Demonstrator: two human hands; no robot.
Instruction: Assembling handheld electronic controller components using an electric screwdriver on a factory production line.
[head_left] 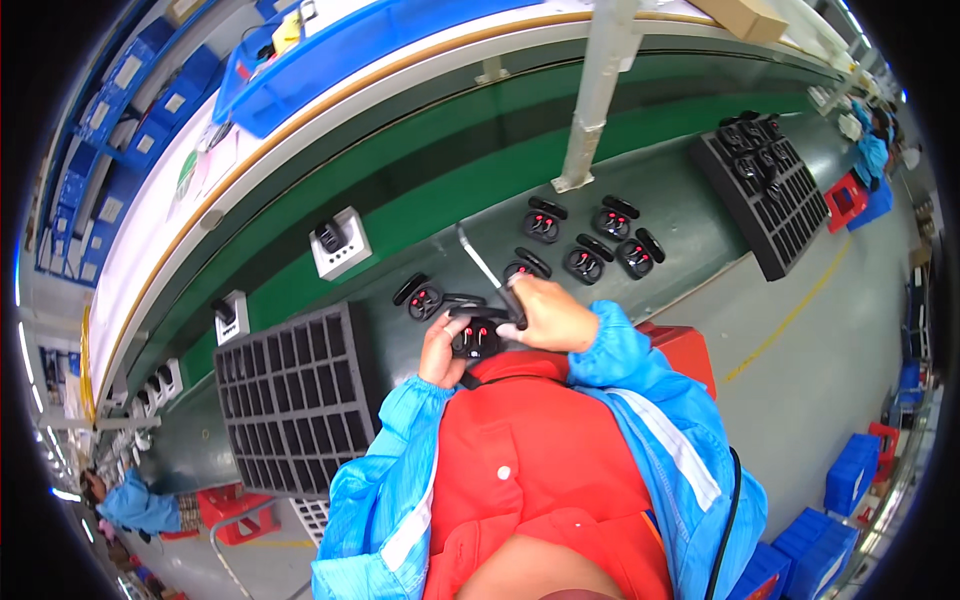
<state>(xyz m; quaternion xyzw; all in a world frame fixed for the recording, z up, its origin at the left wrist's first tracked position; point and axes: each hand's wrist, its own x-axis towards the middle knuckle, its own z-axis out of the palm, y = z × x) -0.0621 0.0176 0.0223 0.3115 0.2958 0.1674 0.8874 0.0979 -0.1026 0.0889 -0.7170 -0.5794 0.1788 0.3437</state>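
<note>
My left hand is closed on a black earbud charging case, its lid raised and two red spots showing inside. Just to the right, my right hand grips a slim stick-like tool with a pale shaft and a dark lower part. That tool slants up and left over the bench; its exact kind I cannot make out. One open earbud case lies beyond my left hand. Another open case, partly hidden, is against my right fingers.
Several more open cases lie at the right on the green bench. A black compartment tray stands at left, and another tray holding cases at far right. Beyond are a metal post and a white socket box.
</note>
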